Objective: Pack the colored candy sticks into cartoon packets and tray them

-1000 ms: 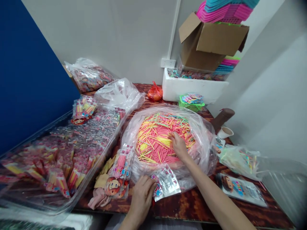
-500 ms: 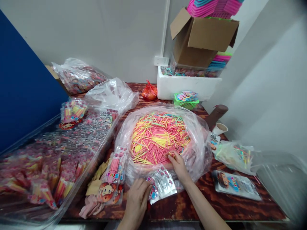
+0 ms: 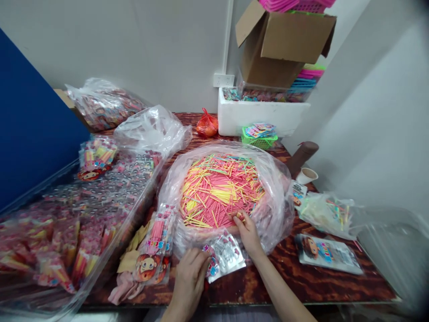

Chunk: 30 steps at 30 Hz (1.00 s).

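Note:
A clear plastic bag (image 3: 279,192) stands wide open at the middle of the table, filled with thin pink, yellow and green sticks (image 3: 217,197). My right hand (image 3: 250,235) is at the near edge of the heap, fingers pinched round a few sticks whose ends show at the fingertips. Below it lie several flat silver-and-clear packets (image 3: 229,257), fanned out. My left hand (image 3: 191,270) is closed on the left edge of these packets, its fingertips partly hidden. Filled stick packets (image 3: 157,235) printed with a cartoon face lie left of the bag, on crumpled cloth-like pieces (image 3: 125,284).
A large clear-lined tray (image 3: 110,250) of filled packets takes up the left side. At the back stand a red bag (image 3: 207,125), a white foam box (image 3: 261,116) and a green basket (image 3: 259,141). On the right are a brown bottle (image 3: 303,156), paper cup (image 3: 306,175) and packet stack (image 3: 326,255).
The whole view has shifted slightly. Both hands keep nearly the same places, the right pinching at the heap's edge and the left on the packets.

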Tool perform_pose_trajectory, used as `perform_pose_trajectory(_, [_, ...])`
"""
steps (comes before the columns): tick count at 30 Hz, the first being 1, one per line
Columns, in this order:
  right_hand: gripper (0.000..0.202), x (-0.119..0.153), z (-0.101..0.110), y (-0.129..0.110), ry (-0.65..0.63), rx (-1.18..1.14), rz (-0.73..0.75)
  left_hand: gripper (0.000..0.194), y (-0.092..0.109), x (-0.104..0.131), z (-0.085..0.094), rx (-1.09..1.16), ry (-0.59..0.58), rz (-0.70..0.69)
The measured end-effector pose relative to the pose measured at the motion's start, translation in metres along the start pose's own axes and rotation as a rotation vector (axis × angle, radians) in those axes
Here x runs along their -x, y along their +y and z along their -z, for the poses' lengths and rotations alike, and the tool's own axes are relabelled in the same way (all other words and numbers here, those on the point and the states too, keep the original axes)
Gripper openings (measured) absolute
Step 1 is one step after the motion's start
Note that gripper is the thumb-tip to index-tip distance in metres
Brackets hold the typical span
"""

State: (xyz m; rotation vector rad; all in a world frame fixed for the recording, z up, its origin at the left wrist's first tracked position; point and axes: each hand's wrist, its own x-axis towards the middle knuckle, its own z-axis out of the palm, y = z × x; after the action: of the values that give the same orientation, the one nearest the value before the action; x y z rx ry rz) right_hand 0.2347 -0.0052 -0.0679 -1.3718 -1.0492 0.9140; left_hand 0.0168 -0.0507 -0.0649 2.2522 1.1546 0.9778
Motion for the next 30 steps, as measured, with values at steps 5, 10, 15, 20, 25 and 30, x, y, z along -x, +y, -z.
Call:
perform_pose_trajectory(5, [0.024, 0.000, 0.000, 0.000, 0.020, -0.044, -0.033, 0.016, -0.003, 0.002, -0.005, -0.041, 0.047, -0.036])
perform_pose_trajectory(10, [0.014, 0.000, 0.000, 0.002, 0.017, -0.019, -0.015, 0.015, -0.001, 0.000, -0.004, -0.044, 0.050, -0.026])
perform_pose_trajectory(15, [0.016, 0.002, -0.001, 0.003, 0.029, 0.005, 0.011, 0.013, 0.007, -0.009, 0.006, 0.023, 0.015, 0.042])
perform_pose_trajectory(20, [0.016, 0.002, -0.002, 0.004, 0.016, 0.004, 0.009, 0.012, 0.012, -0.014, 0.012, 0.064, -0.003, 0.062])
perform_pose_trajectory(25, [0.016, 0.002, -0.003, 0.001, -0.014, 0.045, 0.038, 0.011, 0.018, -0.018, 0.016, 0.067, 0.024, -0.001])
perform_pose_trajectory(30, [0.018, 0.003, -0.003, 0.003, -0.022, 0.070, 0.048, 0.013, 0.025, -0.027, 0.017, 0.064, 0.016, -0.038])
